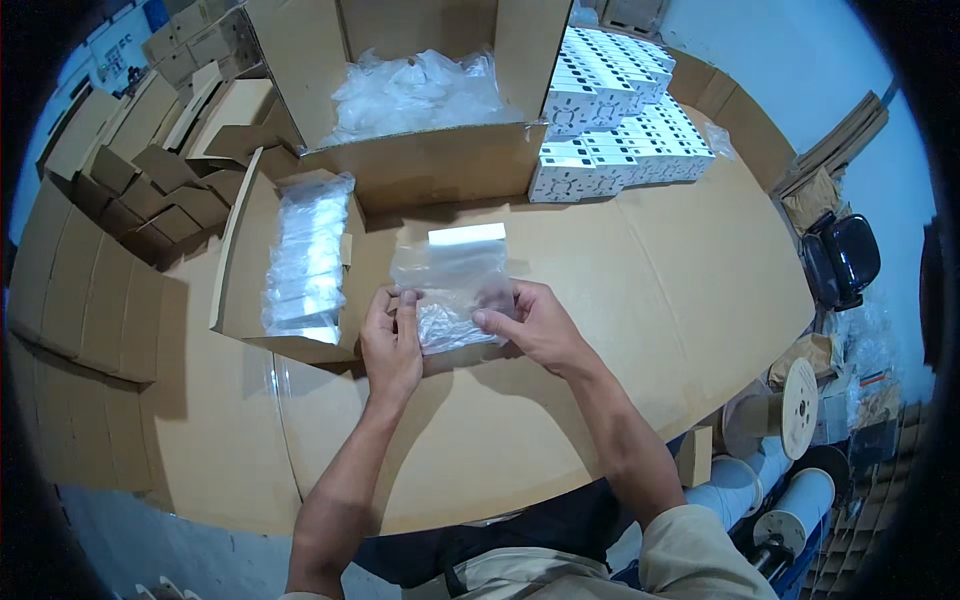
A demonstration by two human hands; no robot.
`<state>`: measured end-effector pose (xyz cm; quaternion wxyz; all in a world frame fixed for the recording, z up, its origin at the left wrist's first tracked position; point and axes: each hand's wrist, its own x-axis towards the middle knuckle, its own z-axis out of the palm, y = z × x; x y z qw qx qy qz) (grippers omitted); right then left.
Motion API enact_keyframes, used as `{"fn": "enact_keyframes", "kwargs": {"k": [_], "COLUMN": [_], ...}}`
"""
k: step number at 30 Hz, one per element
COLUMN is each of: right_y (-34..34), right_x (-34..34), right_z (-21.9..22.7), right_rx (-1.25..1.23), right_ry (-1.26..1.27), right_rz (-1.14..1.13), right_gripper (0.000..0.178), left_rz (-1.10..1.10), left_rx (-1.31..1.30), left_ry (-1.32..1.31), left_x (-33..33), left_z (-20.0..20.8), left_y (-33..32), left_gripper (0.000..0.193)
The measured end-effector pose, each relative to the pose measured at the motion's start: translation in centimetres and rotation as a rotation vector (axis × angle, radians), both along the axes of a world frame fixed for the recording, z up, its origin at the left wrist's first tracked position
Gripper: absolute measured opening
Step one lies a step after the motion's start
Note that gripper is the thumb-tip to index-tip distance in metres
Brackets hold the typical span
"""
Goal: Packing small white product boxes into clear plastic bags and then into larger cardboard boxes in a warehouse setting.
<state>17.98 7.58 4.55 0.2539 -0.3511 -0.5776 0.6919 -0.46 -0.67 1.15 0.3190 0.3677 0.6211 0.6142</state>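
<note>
Between my hands is a clear plastic bag (450, 275), held over the cardboard-covered table. Whitish contents, too blurred to name, fill its lower end near my thumbs. A plain white strip (467, 235) shows at the bag's far edge; whether it is inside or behind the plastic, I cannot tell. My left hand (392, 345) pinches the bag's left side, thumb on top. From the right, my right hand (540, 325) closes on the other side with its thumb across the front. Just left of my left hand, an open carton (235, 285) contains a row of clear plastic packets (308, 255).
A large open box (440, 170) of crumpled plastic bags (415, 95) stands at the back. Stacked white boxes (620, 165) sit to its right. Folded cartons (85, 290) crowd the left side. Beyond the table's right edge are spools (800, 410) and a black chair (845, 255).
</note>
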Motion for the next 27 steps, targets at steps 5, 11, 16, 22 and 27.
{"fn": "enact_keyframes", "kwargs": {"k": [5, 11, 16, 22, 27], "right_y": [1.2, 1.7, 1.7, 2.2, 1.2], "right_x": [1.1, 1.6, 1.7, 1.6, 0.6], "right_z": [-0.5, -0.2, -0.5, -1.1, -0.4], "right_rx": [0.055, 0.195, 0.224, -0.025, 0.107], "right_ry": [-0.001, 0.206, 0.205, 0.458, 0.411], "right_rz": [-0.005, -0.113, -0.247, -0.394, -0.436], "right_gripper": [0.016, 0.016, 0.015, 0.017, 0.023], "left_rz": [-0.002, 0.023, -0.065, -0.106, -0.033], "left_rx": [0.013, 0.051, -0.079, -0.054, -0.055], "left_ry": [0.062, 0.104, 0.255, 0.197, 0.224], "left_x": [0.2, 0.3, 1.5, 1.6, 1.9], "left_z": [0.9, 0.5, 2.3, 1.1, 1.3], "left_y": [0.1, 0.1, -0.2, -0.5, -0.4], "left_gripper": [0.022, 0.022, 0.021, 0.023, 0.024]}}
